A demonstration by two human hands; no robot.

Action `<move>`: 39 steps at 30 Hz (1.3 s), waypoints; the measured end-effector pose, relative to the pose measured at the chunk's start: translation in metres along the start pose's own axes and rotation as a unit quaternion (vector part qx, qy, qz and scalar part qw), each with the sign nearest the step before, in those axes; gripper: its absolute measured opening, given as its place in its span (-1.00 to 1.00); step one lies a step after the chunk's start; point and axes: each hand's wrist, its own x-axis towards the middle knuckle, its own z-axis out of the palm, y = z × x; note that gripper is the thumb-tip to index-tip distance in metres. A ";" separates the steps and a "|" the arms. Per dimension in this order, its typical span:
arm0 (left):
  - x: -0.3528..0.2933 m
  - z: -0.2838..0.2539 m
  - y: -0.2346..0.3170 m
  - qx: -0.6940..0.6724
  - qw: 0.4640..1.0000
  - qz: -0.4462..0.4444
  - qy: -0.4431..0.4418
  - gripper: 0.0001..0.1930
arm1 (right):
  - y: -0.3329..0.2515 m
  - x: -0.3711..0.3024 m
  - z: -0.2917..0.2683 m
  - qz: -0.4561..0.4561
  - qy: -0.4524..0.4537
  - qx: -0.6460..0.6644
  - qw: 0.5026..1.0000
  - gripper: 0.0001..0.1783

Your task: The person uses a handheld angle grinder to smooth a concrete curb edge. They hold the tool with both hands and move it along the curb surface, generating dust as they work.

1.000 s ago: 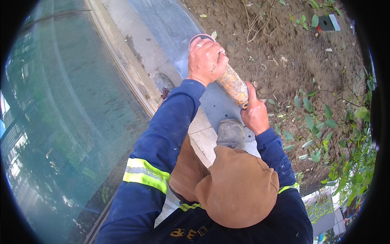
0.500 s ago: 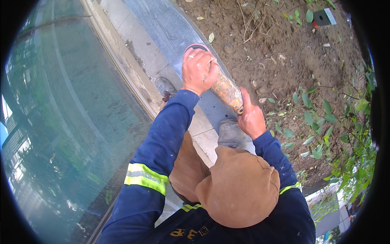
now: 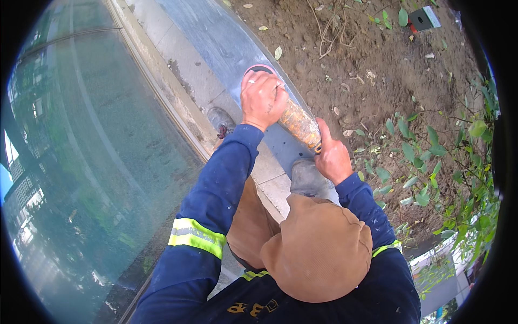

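Both my hands are on an angle grinder (image 3: 298, 125) with a worn, paint-flaked yellow body. My left hand (image 3: 263, 101) is closed over its front end, just behind a pink-edged disc (image 3: 260, 68). A small white thing, too small to name, shows at the left fingers. My right hand (image 3: 333, 156) is wrapped round the rear end, its thumb along the side. The disc lies against a long grey slab (image 3: 216, 38), pale and dusty around it; my left hand hides part of the disc.
Glass panels (image 3: 97, 135) with a frame run along the left. Paving (image 3: 178, 59) lies between them and the slab. Bare soil (image 3: 367, 70), leafy plants (image 3: 421, 162) and a dark box (image 3: 424, 19) are on the right. My boots (image 3: 307, 178) stand by the slab.
The grinder's disc and my left hand have come slightly back towards me along the slab. Both hands keep their hold; the view has shifted a little.
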 end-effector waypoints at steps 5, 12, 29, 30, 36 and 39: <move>-0.024 -0.010 0.006 0.017 1.000 -0.015 0.006 -0.94 | 0.007 -0.012 0.011 -0.014 -0.023 -0.004 1.000 -0.05; -0.015 -0.019 -0.007 0.026 0.999 -0.018 0.013 -0.93 | -0.002 0.003 0.015 -0.045 -0.009 0.016 0.999 -0.03; 0.006 0.021 0.029 -0.020 1.000 0.009 -0.017 -0.94 | 0.027 -0.018 -0.002 -0.008 0.055 0.016 0.998 -0.04; 0.005 0.021 0.029 -0.019 1.000 0.009 -0.017 -0.94 | 0.027 -0.019 -0.002 -0.005 0.054 0.018 0.998 -0.04; 0.001 0.022 0.029 -0.026 0.999 0.004 -0.019 -0.94 | 0.027 -0.021 -0.002 0.004 0.052 0.004 0.999 -0.05; -0.001 0.021 0.030 -0.024 0.999 0.002 -0.024 -0.95 | 0.027 -0.023 -0.001 0.001 0.055 -0.003 0.998 -0.05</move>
